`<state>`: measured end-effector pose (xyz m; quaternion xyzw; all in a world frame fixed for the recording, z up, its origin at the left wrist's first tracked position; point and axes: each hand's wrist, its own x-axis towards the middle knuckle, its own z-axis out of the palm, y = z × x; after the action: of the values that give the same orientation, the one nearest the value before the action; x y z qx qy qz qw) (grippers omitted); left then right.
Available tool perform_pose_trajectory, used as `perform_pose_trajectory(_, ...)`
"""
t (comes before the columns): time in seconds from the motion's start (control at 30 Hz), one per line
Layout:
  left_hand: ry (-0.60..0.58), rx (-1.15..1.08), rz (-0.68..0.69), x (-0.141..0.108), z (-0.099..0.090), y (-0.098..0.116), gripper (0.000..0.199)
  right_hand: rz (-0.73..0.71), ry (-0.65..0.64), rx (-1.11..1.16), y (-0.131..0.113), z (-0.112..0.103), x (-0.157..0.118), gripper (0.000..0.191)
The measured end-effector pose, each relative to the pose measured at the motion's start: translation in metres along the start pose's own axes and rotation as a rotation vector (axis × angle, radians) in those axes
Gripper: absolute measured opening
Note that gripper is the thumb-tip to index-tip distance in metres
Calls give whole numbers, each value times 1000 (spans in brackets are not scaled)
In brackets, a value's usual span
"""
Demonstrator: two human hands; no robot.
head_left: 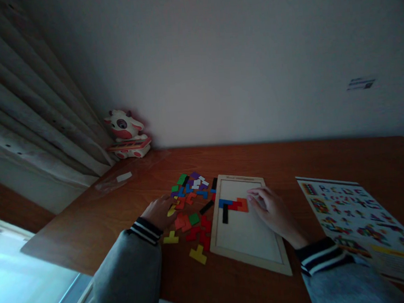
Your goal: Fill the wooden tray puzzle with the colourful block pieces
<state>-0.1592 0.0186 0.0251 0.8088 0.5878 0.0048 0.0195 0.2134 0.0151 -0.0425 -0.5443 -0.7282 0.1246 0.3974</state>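
My left hand reaches palm-down to the left edge of a loose pile of coloured puzzle pieces. Its fingers stretch towards the pieces, beside a yellow piece; the fingertips are partly hidden. My right hand hovers over the right side of a wooden puzzle tray, fingers bent and thumb apart, with nothing visible between them. In the tray a blue piece, a black piece, a red piece and an orange piece lie joined together.
Near the tray's left edge lie red pieces, a green piece and a yellow T-shaped piece. A printed pattern sheet is at the right. A cow toy stands at the back left, with clear plastic wrapping nearer.
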Motion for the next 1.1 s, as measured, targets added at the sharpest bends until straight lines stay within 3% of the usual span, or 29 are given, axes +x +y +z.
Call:
perform_pose_trajectory(0.33,28,-30,47,19,-1,9,26,10,-3,18,2,0,0,31)
perform_pose_trajectory(0.53,136,-105,248,50,-1,49,22,24,-20,25,2,-1,-1,30)
perform_pose_trajectory(0.63,192,-167,352,63,8,60,22,20,-25,25,3,-2,-2,31)
perform_pose_trajectory(0.87,266,-219,372,69,39,48,32,41,-36,1,0,-2,-2,32)
perform_pose_trajectory(0.97,309,-261,476,66,38,45,28,38,-20,10,-2,-4,-2,34)
perform_pose_trajectory(1.1,233,-308,611,60,34,45,26,46,-27,-1,0,-4,-2,34)
